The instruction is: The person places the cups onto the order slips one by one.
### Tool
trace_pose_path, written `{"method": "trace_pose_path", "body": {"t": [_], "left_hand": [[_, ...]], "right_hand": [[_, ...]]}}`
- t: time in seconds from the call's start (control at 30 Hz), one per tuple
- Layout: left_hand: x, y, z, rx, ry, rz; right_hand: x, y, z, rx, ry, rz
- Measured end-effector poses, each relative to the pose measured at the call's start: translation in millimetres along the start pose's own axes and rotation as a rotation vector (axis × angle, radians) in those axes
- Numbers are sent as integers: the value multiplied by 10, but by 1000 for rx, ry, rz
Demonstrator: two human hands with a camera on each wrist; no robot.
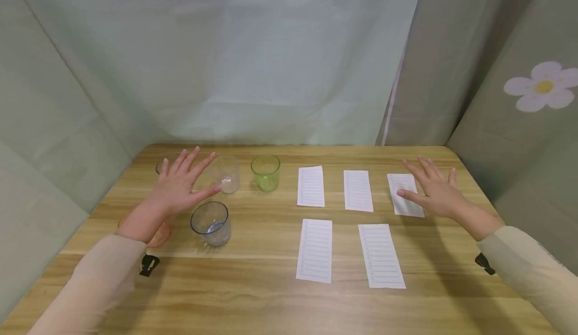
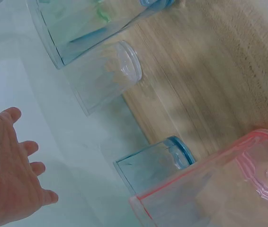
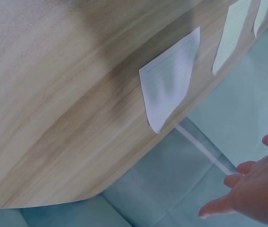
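My left hand point(image 1: 178, 187) hovers over the cups on the left with fingers spread, holding nothing. Around it stand a clear cup point(image 1: 227, 174), a green cup point(image 1: 265, 173), a grey-blue cup point(image 1: 211, 224) and a pink cup point(image 1: 160, 234) partly hidden by my wrist. Behind the fingers a blue-rimmed cup point(image 2: 155, 165) shows more fully in the left wrist view. With its fingers spread too, my right hand point(image 1: 435, 192) is raised above the far-right lined paper slip point(image 1: 404, 194) and holds nothing.
Several more lined slips lie right of the cups: two in the back row point(image 1: 311, 186) point(image 1: 358, 190), two in front point(image 1: 314, 250) point(image 1: 382, 256). Curtains point(image 1: 271, 59) hang behind and beside the wooden table point(image 1: 253, 295). A flower point(image 1: 544, 86) decorates the right curtain.
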State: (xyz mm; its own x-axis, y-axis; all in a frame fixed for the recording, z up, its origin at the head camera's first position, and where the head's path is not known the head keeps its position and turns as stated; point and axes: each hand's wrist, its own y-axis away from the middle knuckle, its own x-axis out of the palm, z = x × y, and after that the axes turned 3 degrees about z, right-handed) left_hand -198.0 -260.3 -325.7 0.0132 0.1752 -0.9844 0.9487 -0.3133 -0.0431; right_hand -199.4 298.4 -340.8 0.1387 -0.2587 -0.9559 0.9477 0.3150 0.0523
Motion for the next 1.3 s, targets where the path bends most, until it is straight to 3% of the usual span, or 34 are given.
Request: {"method": "trace_pose_path", "body": {"t": [0.2, 0.5, 0.8, 0.97, 1.07, 1.3], "left_hand": [[12, 11, 2, 29, 23, -30], [8, 138, -47, 108, 128, -154], [98, 336, -160, 141, 399, -175], [158, 396, -187, 153, 433, -217], [188, 424, -194, 148, 462, -220], [298, 516, -169, 120, 655, -150]], "right_hand": [[22, -7, -1, -17, -17, -10], [-6, 37, -15, -65, -24, -53], [60, 208, -94, -157, 14, -92], [115, 288, -150, -134, 11, -68], [127, 332, -168, -113, -2, -43], [281, 417, -247, -107, 30, 1]]}}
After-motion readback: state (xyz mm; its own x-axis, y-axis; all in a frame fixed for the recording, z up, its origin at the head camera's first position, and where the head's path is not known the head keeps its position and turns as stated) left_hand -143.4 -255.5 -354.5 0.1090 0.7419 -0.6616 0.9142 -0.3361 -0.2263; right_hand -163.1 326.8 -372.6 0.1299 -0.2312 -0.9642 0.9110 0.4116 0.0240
